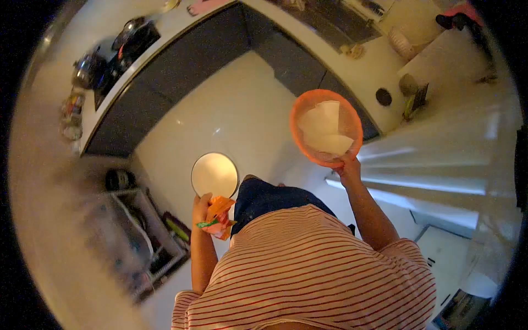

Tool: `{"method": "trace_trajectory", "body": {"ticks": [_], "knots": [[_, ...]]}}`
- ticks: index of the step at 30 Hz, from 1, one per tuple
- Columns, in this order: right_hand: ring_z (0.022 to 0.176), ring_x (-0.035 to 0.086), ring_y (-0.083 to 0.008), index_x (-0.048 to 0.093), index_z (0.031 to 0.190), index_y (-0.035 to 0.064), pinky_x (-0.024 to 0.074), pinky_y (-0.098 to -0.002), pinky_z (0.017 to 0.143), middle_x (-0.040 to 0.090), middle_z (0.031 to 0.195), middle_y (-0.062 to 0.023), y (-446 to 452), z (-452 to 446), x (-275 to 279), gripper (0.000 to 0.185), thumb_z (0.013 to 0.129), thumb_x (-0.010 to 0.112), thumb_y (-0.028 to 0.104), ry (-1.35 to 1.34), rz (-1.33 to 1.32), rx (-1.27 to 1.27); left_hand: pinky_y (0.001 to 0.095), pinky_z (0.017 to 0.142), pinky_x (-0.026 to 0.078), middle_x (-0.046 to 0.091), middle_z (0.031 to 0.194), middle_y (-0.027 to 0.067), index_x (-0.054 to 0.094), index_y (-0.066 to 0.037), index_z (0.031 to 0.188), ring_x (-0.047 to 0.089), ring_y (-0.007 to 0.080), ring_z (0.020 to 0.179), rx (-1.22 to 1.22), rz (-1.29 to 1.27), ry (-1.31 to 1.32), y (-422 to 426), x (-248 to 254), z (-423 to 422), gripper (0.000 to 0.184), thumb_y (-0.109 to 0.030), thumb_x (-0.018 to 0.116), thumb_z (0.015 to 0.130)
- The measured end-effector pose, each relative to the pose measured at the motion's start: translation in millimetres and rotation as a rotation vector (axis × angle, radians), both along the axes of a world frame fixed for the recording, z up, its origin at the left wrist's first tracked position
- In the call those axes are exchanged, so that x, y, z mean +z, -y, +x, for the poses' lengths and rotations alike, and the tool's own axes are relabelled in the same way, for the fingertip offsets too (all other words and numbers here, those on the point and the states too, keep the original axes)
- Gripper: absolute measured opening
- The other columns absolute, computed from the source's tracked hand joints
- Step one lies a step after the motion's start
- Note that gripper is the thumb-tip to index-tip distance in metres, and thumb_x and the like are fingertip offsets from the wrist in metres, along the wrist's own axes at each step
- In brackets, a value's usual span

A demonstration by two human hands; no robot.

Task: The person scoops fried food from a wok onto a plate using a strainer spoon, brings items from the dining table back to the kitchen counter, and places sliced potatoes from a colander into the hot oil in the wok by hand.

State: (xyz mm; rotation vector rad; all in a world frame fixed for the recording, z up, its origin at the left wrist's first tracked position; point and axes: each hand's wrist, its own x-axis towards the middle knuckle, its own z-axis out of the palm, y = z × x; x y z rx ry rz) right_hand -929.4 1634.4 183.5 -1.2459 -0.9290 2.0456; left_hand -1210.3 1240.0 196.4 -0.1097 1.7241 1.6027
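In the head view, my right hand (348,171) grips the rim of an orange plastic strainer-like basket (302,144). Flat white pieces (329,122), perhaps paper or tofu sheets, lie inside it; their exact kind is unclear. My left hand (202,205) is closed at the near edge of a round cream-coloured dish (214,175) with a thin dark rim. Against the same hand is a crumpled orange plastic packet (218,214) with a green patch. The fingers under the dish and packet are partly hidden.
A light counter (352,71) with dark cabinets (181,82) runs around the far side. On the left stand a stove (137,41) and a shiny pot (89,69). A storage rack (151,236) stands at lower left. Pale floor (220,104) lies between.
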Motion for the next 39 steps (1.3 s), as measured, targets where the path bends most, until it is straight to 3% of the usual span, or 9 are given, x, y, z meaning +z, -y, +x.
{"method": "trace_trajectory", "body": {"ticks": [4, 6, 11, 17, 22, 26, 27, 30, 39], "knots": [[0.081, 0.06, -0.0224, 0.042, 0.115, 0.0028, 0.0531, -0.0314, 0.064, 0.056, 0.1, -0.0105, 30, 19, 25, 0.042, 0.078, 0.055, 0.018, -0.022, 0.181, -0.152, 0.0304, 0.054, 0.048, 0.062, 0.072, 0.0096, 0.062, -0.002, 0.079, 0.059, 0.0188, 0.059, -0.333, 0.064, -0.382, 40, -55, -36, 0.027, -0.028, 0.057, 0.073], [0.083, 0.059, -0.0219, 0.044, 0.113, 0.0033, 0.0528, -0.0316, 0.065, 0.056, 0.099, -0.0099, 13, 24, 26, 0.039, 0.078, 0.055, 0.018, 0.028, 0.214, -0.19, 0.0305, 0.056, 0.048, 0.061, 0.078, 0.0104, 0.058, 0.0, 0.088, 0.059, 0.0188, 0.064, -0.387, -0.126, -0.139, -19, -45, -78, 0.029, -0.025, 0.057, 0.072], [0.081, 0.059, -0.0196, 0.051, 0.104, 0.0024, 0.0516, -0.029, 0.063, 0.056, 0.096, -0.0084, -42, -28, 68, 0.033, 0.073, 0.057, 0.011, 0.066, 0.101, -0.606, 0.0321, 0.072, 0.048, 0.054, 0.104, 0.0158, 0.04, 0.003, 0.118, 0.056, 0.0234, 0.088, -0.627, -0.205, -0.194, -259, 96, -148, 0.049, -0.016, 0.053, 0.075], [0.069, 0.06, -0.0181, 0.042, 0.114, 0.0029, 0.0438, -0.0249, 0.048, 0.06, 0.086, -0.0102, -104, -74, 63, 0.041, 0.082, 0.056, 0.025, 0.198, 0.201, -0.985, 0.0346, 0.079, 0.046, 0.056, 0.107, 0.0134, 0.041, 0.002, 0.12, 0.056, 0.0255, 0.093, -1.299, -0.174, -0.461, -533, 34, -210, 0.047, -0.012, 0.053, 0.077], [0.063, 0.062, -0.0215, 0.031, 0.125, 0.0043, 0.0412, -0.0247, 0.043, 0.061, 0.09, -0.0141, -162, -68, 56, 0.049, 0.086, 0.052, 0.025, 0.161, 0.164, -1.183, 0.036, 0.064, 0.051, 0.058, 0.101, 0.0169, 0.043, 0.002, 0.117, 0.06, 0.026, 0.079, -1.448, 0.029, -0.107, -729, -83, -139, 0.046, -0.018, 0.055, 0.077], [0.077, 0.06, -0.0267, 0.034, 0.123, 0.0041, 0.0518, -0.0335, 0.06, 0.058, 0.096, -0.016, -200, -54, 58, 0.049, 0.082, 0.056, 0.018, 0.256, 0.196, -1.205, 0.0386, 0.058, 0.052, 0.059, 0.095, 0.0181, 0.041, 0.003, 0.118, 0.061, 0.0277, 0.071, -1.535, -0.014, 0.454, -814, -26, -44, 0.05, -0.028, 0.05, 0.081], [0.072, 0.061, -0.0264, 0.03, 0.126, 0.0039, 0.0511, -0.0319, 0.057, 0.058, 0.096, -0.0168, -209, -55, 66, 0.052, 0.083, 0.054, 0.02, 0.204, 0.163, -1.271, 0.0375, 0.047, 0.047, 0.061, 0.079, 0.0146, 0.051, 0.003, 0.101, 0.057, 0.0281, 0.054, -1.535, -0.228, 1.158, -828, -19, -19, 0.046, -0.035, 0.055, 0.076], [0.068, 0.061, -0.0275, 0.025, 0.129, 0.0031, 0.0518, -0.0329, 0.058, 0.057, 0.098, -0.0182, -209, -65, 79, 0.057, 0.083, 0.054, 0.02, 0.218, 0.103, -1.347, 0.0441, 0.047, 0.047, 0.06, 0.077, 0.0149, 0.051, 0.002, 0.101, 0.055, 0.0297, 0.05, -1.589, -0.176, 0.961, -870, -98, 7, 0.047, -0.039, 0.047, 0.079], [0.073, 0.061, -0.0259, 0.027, 0.127, -0.0004, 0.0532, -0.0335, 0.059, 0.057, 0.095, -0.018, -227, -119, 107, 0.058, 0.081, 0.056, 0.017, 0.33, 0.037, -1.612, 0.0398, 0.057, 0.047, 0.059, 0.086, 0.0127, 0.052, -0.001, 0.103, 0.056, 0.0255, 0.061, -1.764, -0.213, 0.691, -909, -70, 60, 0.045, -0.039, 0.05, 0.079]]}}
